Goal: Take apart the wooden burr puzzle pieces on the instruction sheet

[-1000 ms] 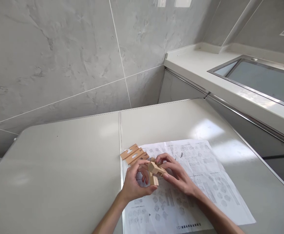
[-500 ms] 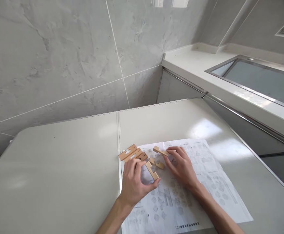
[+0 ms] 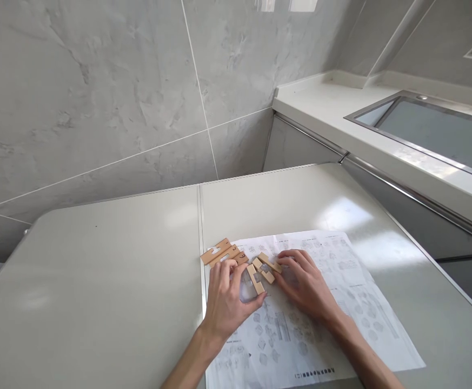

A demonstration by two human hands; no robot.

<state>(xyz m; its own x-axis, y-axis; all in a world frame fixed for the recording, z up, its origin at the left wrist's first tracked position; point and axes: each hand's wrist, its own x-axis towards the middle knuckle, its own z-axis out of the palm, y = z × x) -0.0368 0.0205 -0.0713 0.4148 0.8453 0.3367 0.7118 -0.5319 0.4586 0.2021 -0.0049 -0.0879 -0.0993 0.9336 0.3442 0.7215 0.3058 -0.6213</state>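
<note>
Several notched wooden puzzle pieces lie on a printed instruction sheet (image 3: 333, 281) on a pale table (image 3: 98, 270). My left hand (image 3: 227, 297) pinches one wooden bar (image 3: 256, 279) between thumb and fingers, flat on the paper. My right hand (image 3: 306, 281) rests on the sheet with fingertips against another wooden piece (image 3: 270, 263) that touches the bar. Three more flat slotted pieces (image 3: 221, 252) lie side by side just beyond my left fingertips, at the sheet's upper left corner.
A seam (image 3: 199, 227) runs down the table's middle. A grey marble-tiled wall (image 3: 118, 97) stands behind. At the right a white counter (image 3: 341, 113) carries a steel-framed sink (image 3: 434, 129); a gap separates it from the table.
A second ago both hands held the joined pieces above the paper. The pieces then came apart onto the sheet, and now my hands have pushed two of them together flat.
</note>
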